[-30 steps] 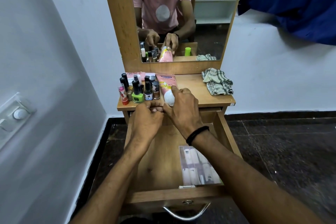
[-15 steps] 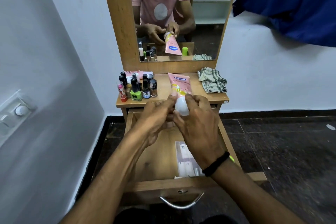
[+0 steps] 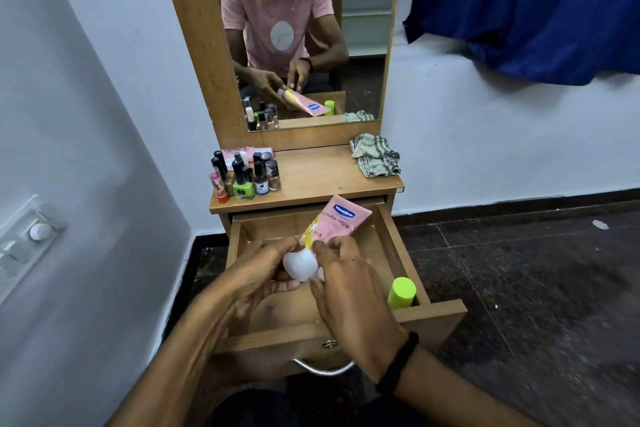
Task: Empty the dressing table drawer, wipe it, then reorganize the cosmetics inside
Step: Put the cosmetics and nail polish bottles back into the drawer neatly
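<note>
Tube held over the open drawer [image 3: 388,239]
Both hands, left [image 3: 258,274] and right [image 3: 353,291], curl around the pink tube [image 3: 332,225] (white cap toward the camera).

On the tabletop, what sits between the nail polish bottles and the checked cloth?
Nothing: in the head view, the tabletop between the nail polish bottles and the checked cloth is bare wood.

Bottles [image 3: 246,177] cluster on the tabletop's [image 3: 311,177] left; a cloth [image 3: 375,159] lies at its far right, the mirror [image 3: 363,45] behind. Below and nearer, the drawer [image 3: 391,243] stands open, with a tube [image 3: 332,224] above it and a capped container [image 3: 401,293] in its near-right corner.
</note>
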